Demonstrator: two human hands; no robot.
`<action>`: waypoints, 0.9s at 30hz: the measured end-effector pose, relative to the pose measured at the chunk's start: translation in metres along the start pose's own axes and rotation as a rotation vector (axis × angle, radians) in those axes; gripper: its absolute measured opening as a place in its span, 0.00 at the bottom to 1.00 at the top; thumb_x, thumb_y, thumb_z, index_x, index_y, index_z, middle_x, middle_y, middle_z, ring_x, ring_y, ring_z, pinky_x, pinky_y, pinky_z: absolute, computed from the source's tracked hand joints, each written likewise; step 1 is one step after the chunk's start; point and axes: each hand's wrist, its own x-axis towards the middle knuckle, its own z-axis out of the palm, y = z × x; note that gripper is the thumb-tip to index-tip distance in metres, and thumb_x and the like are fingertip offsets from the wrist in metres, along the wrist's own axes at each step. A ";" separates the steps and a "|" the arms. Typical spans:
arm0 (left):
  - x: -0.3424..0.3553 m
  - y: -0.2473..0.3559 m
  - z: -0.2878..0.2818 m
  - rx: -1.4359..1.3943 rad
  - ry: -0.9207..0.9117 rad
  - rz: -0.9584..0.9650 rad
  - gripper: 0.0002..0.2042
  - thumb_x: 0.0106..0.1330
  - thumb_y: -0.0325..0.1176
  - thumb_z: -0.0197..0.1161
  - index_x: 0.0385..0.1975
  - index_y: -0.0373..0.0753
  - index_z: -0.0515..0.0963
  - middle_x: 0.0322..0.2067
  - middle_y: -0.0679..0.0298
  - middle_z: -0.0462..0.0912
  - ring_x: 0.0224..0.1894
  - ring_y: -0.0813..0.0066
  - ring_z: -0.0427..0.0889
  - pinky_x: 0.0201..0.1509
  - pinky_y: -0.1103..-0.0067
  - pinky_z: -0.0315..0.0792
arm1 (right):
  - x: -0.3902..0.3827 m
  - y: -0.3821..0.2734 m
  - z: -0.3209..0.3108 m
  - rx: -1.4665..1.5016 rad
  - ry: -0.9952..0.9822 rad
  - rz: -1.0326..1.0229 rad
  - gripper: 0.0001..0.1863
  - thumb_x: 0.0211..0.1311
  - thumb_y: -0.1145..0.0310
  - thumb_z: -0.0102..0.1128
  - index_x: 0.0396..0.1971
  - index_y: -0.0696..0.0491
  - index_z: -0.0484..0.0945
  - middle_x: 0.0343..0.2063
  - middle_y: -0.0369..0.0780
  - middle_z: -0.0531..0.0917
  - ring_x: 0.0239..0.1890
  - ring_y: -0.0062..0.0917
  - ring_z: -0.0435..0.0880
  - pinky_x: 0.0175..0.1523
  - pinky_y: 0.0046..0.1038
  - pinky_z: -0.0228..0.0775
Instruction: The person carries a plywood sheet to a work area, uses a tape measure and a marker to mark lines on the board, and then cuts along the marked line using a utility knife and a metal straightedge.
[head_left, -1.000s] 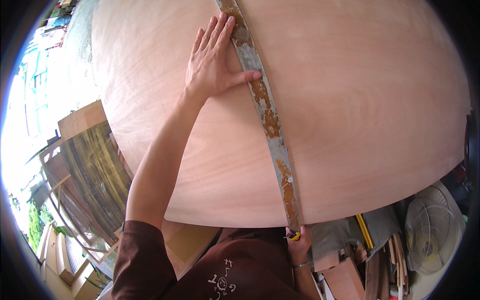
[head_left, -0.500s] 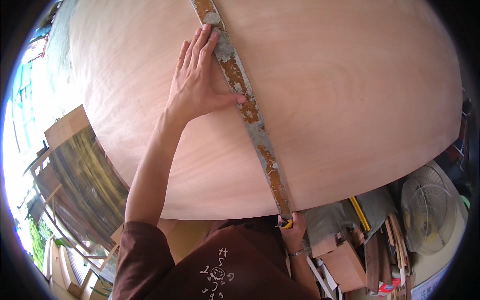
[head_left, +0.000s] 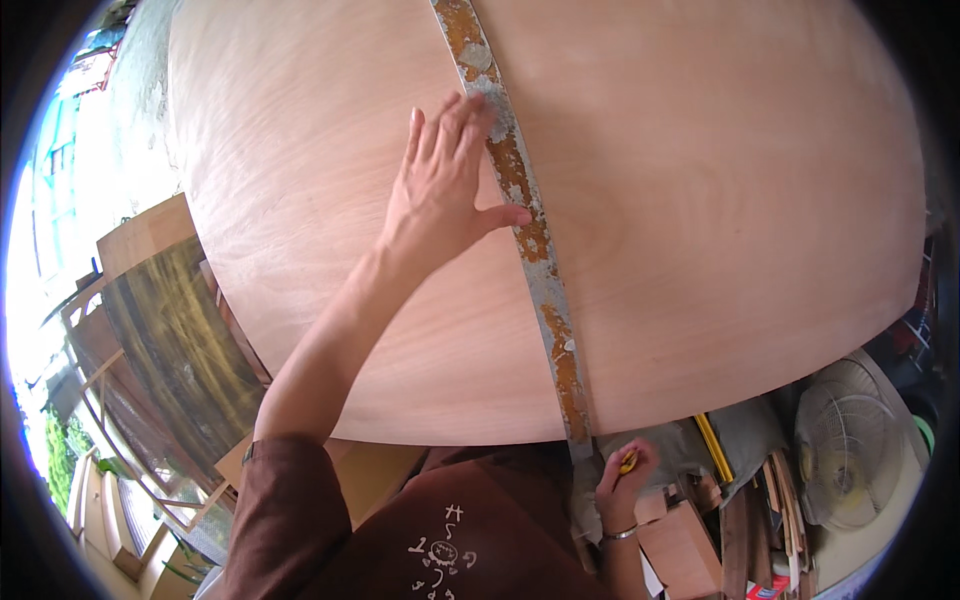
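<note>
A long, narrow straightedge (head_left: pixel 540 255), worn to patches of brown and grey, lies across a broad sheet of pale plywood (head_left: pixel 720 200). My left hand (head_left: pixel 440 195) is open over it, fingers stretched out. Its thumb and fingertips are at the strip's left side, and the fingertips are slightly blurred. Beyond the near edge of the sheet, my right hand (head_left: pixel 625 475) is closed round a small yellow tool that looks like a utility knife (head_left: pixel 628 462). The strip's near end sticks out past the sheet, just left of that hand; the knife's blade cannot be made out.
Below the sheet at right are a grey cloth (head_left: pixel 665 450), a yellow bar (head_left: pixel 714 448), wood offcuts (head_left: pixel 735 535) and a brown box (head_left: pixel 680 550). A fan (head_left: pixel 845 440) stands far right. Dark-streaked boards (head_left: pixel 180 340) lean at left.
My right hand has moved right, away from the straightedge's near end, with the knife. My left fingertips have shifted nearer along the strip. The whole view has shifted slightly.
</note>
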 end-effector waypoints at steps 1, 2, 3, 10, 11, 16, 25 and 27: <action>-0.003 0.004 0.000 -0.004 -0.034 -0.011 0.56 0.45 0.58 0.79 0.72 0.35 0.57 0.74 0.52 0.53 0.77 0.54 0.51 0.78 0.53 0.48 | 0.018 -0.020 -0.002 -0.252 -0.064 -0.079 0.20 0.66 0.73 0.60 0.55 0.63 0.68 0.47 0.52 0.73 0.48 0.40 0.74 0.53 0.37 0.69; -0.007 0.008 0.000 -0.009 -0.022 0.002 0.55 0.46 0.58 0.78 0.71 0.34 0.58 0.74 0.51 0.54 0.77 0.53 0.51 0.78 0.53 0.48 | 0.045 -0.041 -0.001 -0.424 -0.108 -0.217 0.21 0.68 0.73 0.57 0.58 0.63 0.67 0.49 0.53 0.75 0.50 0.41 0.76 0.54 0.38 0.71; -0.011 0.011 -0.001 -0.014 -0.043 -0.003 0.54 0.47 0.57 0.78 0.70 0.33 0.59 0.73 0.51 0.54 0.76 0.53 0.52 0.78 0.53 0.49 | 0.074 -0.060 0.011 -0.447 -0.116 -0.324 0.22 0.70 0.73 0.56 0.60 0.63 0.65 0.51 0.55 0.76 0.50 0.44 0.79 0.51 0.39 0.73; -0.018 0.034 -0.006 -0.045 -0.177 -0.130 0.66 0.41 0.59 0.79 0.76 0.33 0.45 0.77 0.52 0.43 0.79 0.54 0.40 0.79 0.53 0.43 | 0.286 -0.218 0.162 -0.531 -0.135 -0.696 0.23 0.71 0.70 0.47 0.63 0.62 0.60 0.40 0.57 0.84 0.39 0.53 0.85 0.42 0.49 0.78; -0.018 0.036 -0.007 -0.015 -0.212 -0.150 0.66 0.40 0.59 0.79 0.76 0.34 0.45 0.77 0.52 0.42 0.79 0.54 0.40 0.79 0.53 0.43 | 0.306 -0.235 0.177 -0.576 -0.162 -0.677 0.22 0.71 0.70 0.47 0.62 0.62 0.63 0.39 0.57 0.84 0.40 0.53 0.85 0.43 0.49 0.79; -0.017 0.039 -0.010 -0.073 -0.242 -0.213 0.69 0.37 0.57 0.81 0.76 0.35 0.42 0.78 0.56 0.41 0.80 0.55 0.39 0.80 0.53 0.42 | 0.335 -0.262 0.205 -0.712 -0.101 -0.605 0.19 0.70 0.68 0.49 0.55 0.62 0.74 0.32 0.57 0.85 0.39 0.51 0.86 0.45 0.49 0.79; -0.020 0.035 -0.007 -0.056 -0.253 -0.209 0.68 0.38 0.58 0.81 0.77 0.41 0.43 0.78 0.59 0.40 0.80 0.56 0.39 0.80 0.53 0.41 | 0.304 -0.247 0.200 -0.765 -0.067 -0.589 0.19 0.68 0.66 0.52 0.54 0.58 0.78 0.32 0.57 0.85 0.38 0.51 0.86 0.42 0.48 0.79; -0.020 0.035 -0.006 -0.042 -0.233 -0.205 0.68 0.37 0.58 0.81 0.77 0.40 0.44 0.78 0.60 0.41 0.80 0.57 0.39 0.80 0.52 0.41 | 0.292 -0.241 0.194 -0.775 -0.051 -0.589 0.19 0.67 0.67 0.52 0.54 0.58 0.78 0.31 0.57 0.85 0.38 0.51 0.86 0.42 0.48 0.80</action>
